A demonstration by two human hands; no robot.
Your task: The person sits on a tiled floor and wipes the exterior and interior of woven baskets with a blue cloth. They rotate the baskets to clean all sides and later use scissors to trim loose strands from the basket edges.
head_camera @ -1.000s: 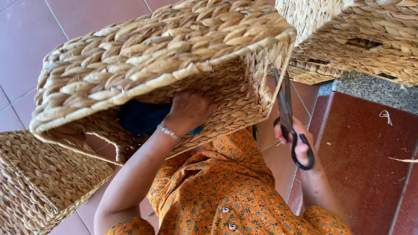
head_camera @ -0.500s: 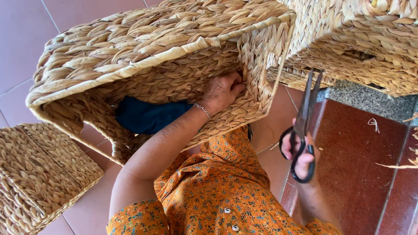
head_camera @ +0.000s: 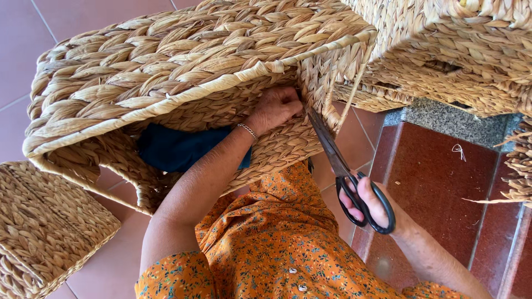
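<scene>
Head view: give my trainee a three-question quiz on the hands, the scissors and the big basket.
1. True or false: the right hand holds black-handled scissors.
2. Where is the left hand? A) inside the woven basket, at its inner wall B) on the floor C) on the small basket
3. Where do the scissor tips point?

Key:
1. True
2. A
3. Up at the basket's corner, beside the left hand.

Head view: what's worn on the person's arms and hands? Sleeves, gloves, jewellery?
Both hands are bare, no gloves. The left hand has a thin silver-coloured bracelet at the wrist. The right hand shows no jewellery. Forearms are uncovered; an orange floral garment with small buttons covers the body.
</scene>
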